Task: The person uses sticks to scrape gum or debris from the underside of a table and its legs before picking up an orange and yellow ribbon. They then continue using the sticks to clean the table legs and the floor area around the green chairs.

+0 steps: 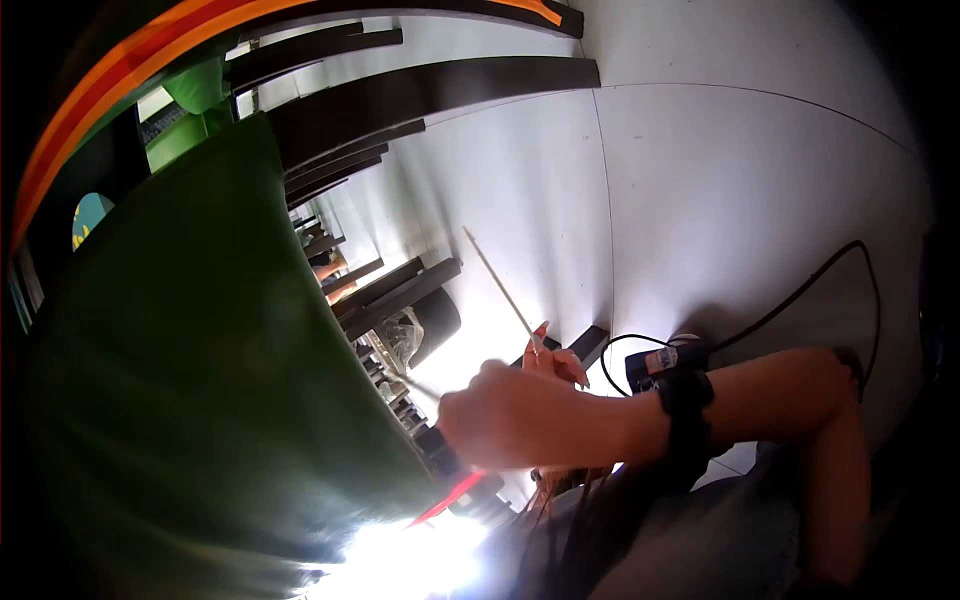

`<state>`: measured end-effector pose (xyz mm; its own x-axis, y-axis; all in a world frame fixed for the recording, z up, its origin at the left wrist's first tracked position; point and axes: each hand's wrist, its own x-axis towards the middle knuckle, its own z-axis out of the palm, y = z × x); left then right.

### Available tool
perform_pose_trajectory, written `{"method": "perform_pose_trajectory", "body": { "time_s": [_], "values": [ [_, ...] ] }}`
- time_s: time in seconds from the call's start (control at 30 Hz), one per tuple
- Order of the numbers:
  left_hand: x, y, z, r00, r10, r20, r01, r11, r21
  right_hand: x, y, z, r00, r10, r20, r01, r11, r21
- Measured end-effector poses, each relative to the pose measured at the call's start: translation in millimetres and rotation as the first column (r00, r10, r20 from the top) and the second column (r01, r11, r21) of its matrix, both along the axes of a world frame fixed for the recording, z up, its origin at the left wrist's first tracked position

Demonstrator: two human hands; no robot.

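My right hand (505, 415), with a black band (686, 408) on its wrist, is closed in a fist in the middle of the view. It is slightly blurred, and I cannot see what is inside it. Just beyond the fist, my left hand (560, 365) has red nails and its fingers closed around the end of a thin pale stick (495, 282). The stick slants up and to the left over the floor. The left forearm is mostly hidden behind my right arm.
A green tabletop (200, 380) fills the left side, with dark legs and bars (440, 95) beneath it. On the pale tiled floor (740, 170) lies a black device (655, 365) with a looping cable (815, 275). Clear plastic (403, 335) hangs near a dark shape. Bright glare sits at the bottom.
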<state>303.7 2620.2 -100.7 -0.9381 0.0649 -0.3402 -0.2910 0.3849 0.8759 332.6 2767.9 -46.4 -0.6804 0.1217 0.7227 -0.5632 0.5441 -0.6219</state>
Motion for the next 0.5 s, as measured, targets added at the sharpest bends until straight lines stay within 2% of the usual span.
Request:
{"method": "perform_pose_trajectory", "body": {
  "time_s": [0.07,0.13,0.23,0.33,0.37,0.47,0.5],
  "values": [
    [-1,5,-1,1.0,-0.02,0.016,0.021,1.0,-0.01,-7,10,-20,0.994,-0.111,0.022,0.11,0.993,0.047],
    [-1,7,-1,0.999,-0.037,0.032,0.038,0.999,-0.016,-14,25,-34,0.921,-0.122,0.369,0.145,0.989,-0.036],
    [2,9,-4,0.997,-0.061,0.046,0.062,0.998,-0.023,-19,57,-41,0.862,-0.177,0.475,0.308,0.927,-0.213],
    [0,7,-3,0.996,-0.068,0.057,0.069,0.997,-0.027,-23,75,-21,0.874,-0.197,0.444,0.326,0.915,-0.237],
    [0,6,-3,0.996,-0.071,0.049,0.073,0.997,-0.027,-23,76,-11,0.913,-0.167,0.372,0.308,0.88,-0.363],
    [-3,4,-2,0.996,-0.067,0.056,0.069,0.997,-0.032,-33,58,8,0.949,-0.149,0.277,0.254,0.885,-0.391],
    [-3,3,-1,0.996,-0.066,0.055,0.068,0.997,-0.031,-37,48,13,0.944,-0.197,0.266,0.288,0.886,-0.365]
  ]
}}
